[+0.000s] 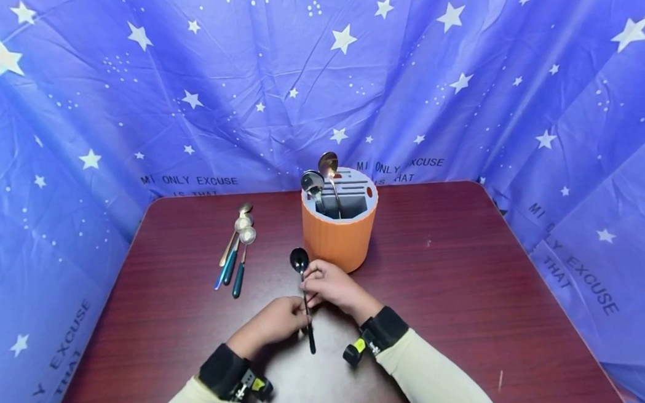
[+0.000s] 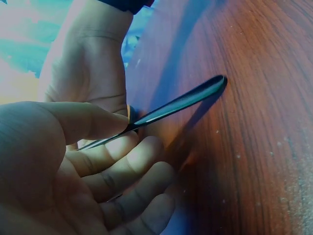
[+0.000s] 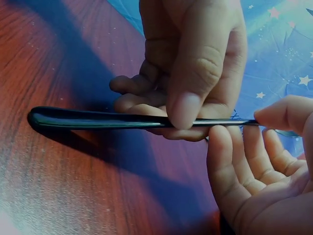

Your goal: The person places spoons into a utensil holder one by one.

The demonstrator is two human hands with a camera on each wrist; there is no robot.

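Note:
A long black spoon (image 1: 299,260) is held over the table, its bowl toward the back and its handle end toward the front. My left hand (image 1: 277,319) pinches the handle between thumb and index finger. Higher up, near the bowl, my right hand (image 1: 336,287) pinches the thin stem. In the right wrist view, the thick handle end (image 3: 93,119) sticks out past the left thumb, above its shadow on the wood. Just behind the right hand stands an orange utensil holder (image 1: 336,244) with a grey slotted top. A silver spoon (image 1: 313,182) and a gold-toned spoon (image 1: 328,164) stand in it, bowls up.
Left of the holder, several spoons lie close together, among them one with a dark green handle (image 1: 239,282). The dark red wooden table (image 1: 444,292) has rounded back corners. A blue star-patterned cloth (image 1: 259,76) surrounds it at the back and sides.

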